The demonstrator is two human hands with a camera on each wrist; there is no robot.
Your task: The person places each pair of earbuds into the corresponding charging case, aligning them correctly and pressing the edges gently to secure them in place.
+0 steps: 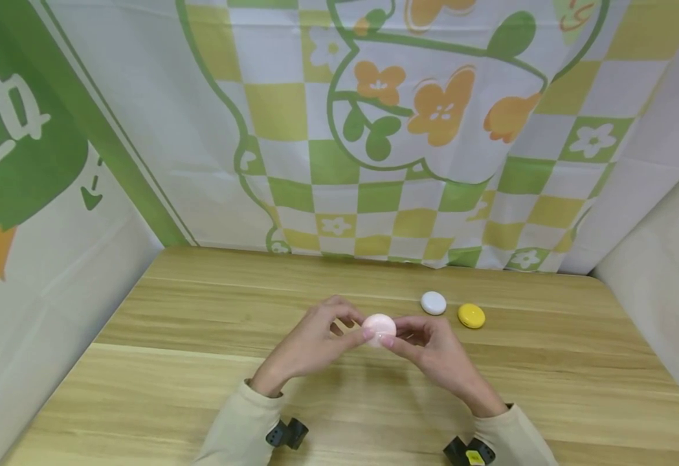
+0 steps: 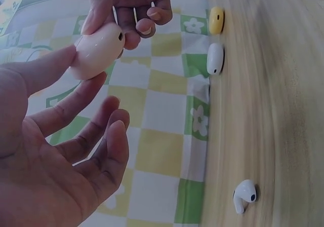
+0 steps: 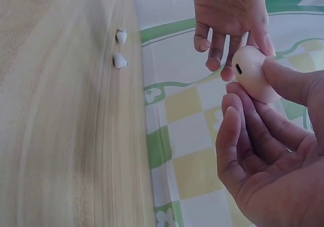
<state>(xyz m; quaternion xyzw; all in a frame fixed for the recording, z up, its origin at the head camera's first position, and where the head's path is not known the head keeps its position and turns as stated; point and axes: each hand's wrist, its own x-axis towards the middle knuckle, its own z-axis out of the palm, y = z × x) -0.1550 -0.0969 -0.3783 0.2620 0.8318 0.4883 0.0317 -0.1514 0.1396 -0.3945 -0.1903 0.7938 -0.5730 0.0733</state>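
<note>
A pale pink, rounded earbud charging case [image 1: 380, 325] is held up over the table between both hands. My left hand [image 1: 314, 343] pinches its left side with thumb and forefinger, the other fingers loosely bent below. On the opposite side my right hand [image 1: 443, 356] grips it between thumb and fingers. A small dark port [image 2: 121, 36] shows on the case's underside in both wrist views. White earbuds lie on the table: one earbud [image 2: 246, 191] appears in the left wrist view, while the right wrist view has an upper earbud [image 3: 121, 36] and a lower earbud [image 3: 120, 61].
Beyond my right hand, a white round case [image 1: 434, 303] and a yellow round case [image 1: 471, 316] sit side by side on the wooden table [image 1: 199, 375]. A patterned cloth [image 1: 283, 110] hangs along the table's far edge, with pale cloth walls at left and right.
</note>
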